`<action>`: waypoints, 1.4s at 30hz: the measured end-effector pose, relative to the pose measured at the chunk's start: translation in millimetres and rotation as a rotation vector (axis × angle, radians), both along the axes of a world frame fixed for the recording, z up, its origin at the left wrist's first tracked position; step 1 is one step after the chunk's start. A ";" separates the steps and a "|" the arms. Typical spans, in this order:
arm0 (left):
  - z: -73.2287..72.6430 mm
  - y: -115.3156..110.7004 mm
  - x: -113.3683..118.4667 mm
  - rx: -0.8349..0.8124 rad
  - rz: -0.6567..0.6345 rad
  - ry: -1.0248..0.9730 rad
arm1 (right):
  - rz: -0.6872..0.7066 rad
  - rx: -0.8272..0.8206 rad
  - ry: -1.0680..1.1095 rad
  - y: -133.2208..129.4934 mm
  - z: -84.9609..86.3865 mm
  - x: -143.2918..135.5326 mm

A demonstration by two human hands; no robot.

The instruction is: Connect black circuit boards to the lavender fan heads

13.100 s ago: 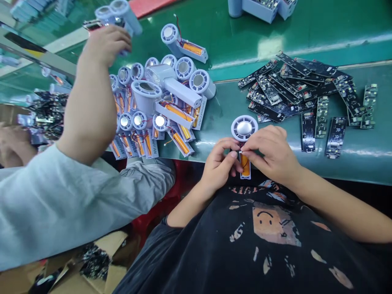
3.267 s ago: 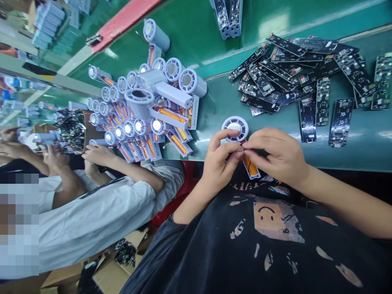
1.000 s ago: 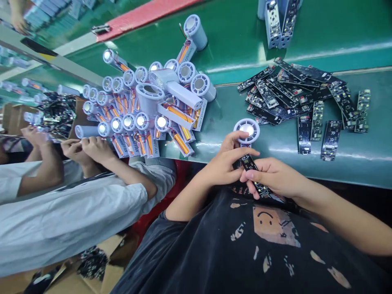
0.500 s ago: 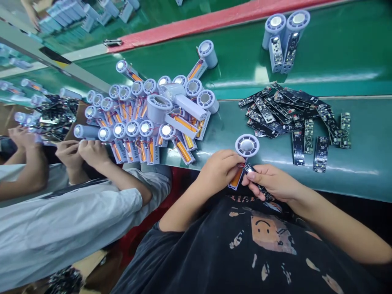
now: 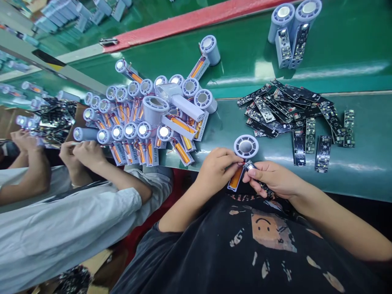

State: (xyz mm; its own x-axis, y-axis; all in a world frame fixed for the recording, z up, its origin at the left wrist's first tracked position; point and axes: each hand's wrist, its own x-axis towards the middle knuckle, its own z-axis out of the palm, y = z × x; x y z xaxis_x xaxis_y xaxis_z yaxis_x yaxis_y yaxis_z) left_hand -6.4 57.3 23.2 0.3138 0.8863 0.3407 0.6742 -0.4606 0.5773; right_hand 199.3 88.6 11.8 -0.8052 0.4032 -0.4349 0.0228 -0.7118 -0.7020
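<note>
A lilac handheld fan (image 5: 246,146) with a round silver centre is at the bench's near edge, its opened handle showing an orange battery (image 5: 235,178). My left hand (image 5: 218,168) is closed beside it, thumb and fingertips pinching the thin wires between head and handle. Between the thumb and fingers of my right hand (image 5: 274,177) is a black circuit board (image 5: 250,166), slanted, its upper end close to those wires. The fingers cover part of the board. Exactly where wire and board meet is too small to make out.
Loose circuit boards (image 5: 277,108) lie piled on the bench to the right. Many opened fans (image 5: 143,130) crowd the left. Two fans with boards in their handles (image 5: 292,34) stand on the green belt (image 5: 245,61) behind. Co-workers' hands (image 5: 88,155) work at far left.
The fans on the belt have shifted right against the bench. My hands stay at the same fan; the right hand's board has tilted slightly.
</note>
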 end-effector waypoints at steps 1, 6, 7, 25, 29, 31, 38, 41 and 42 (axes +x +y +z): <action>-1.4 -2.1 2.1 -0.016 0.037 -0.025 | 0.002 0.017 -0.016 1.2 -0.2 0.5; 0.5 -10.5 3.1 -0.094 0.046 -0.077 | 0.012 0.050 -0.060 4.2 -1.9 2.6; 1.5 -11.0 2.4 -0.091 0.038 -0.072 | 0.018 0.051 -0.056 4.4 -2.0 2.6; -6.6 -7.0 5.2 0.160 0.045 0.102 | -0.019 0.041 -0.066 5.6 -0.9 -4.8; -9.3 -3.7 -0.2 0.285 0.066 0.180 | -0.014 0.041 -0.095 6.1 1.0 -5.8; -9.6 -0.8 1.2 0.293 0.076 0.162 | -0.026 0.041 -0.107 6.3 1.4 -6.6; -22.9 8.4 8.7 -0.062 0.201 -0.188 | -0.105 0.044 -0.100 6.9 -1.1 -8.1; -32.9 10.9 6.6 -0.125 0.267 -0.284 | -0.160 0.112 -0.100 2.9 -1.5 -4.9; -33.7 11.9 5.1 -0.098 0.268 -0.281 | -0.176 0.150 -0.113 0.3 -1.5 -3.2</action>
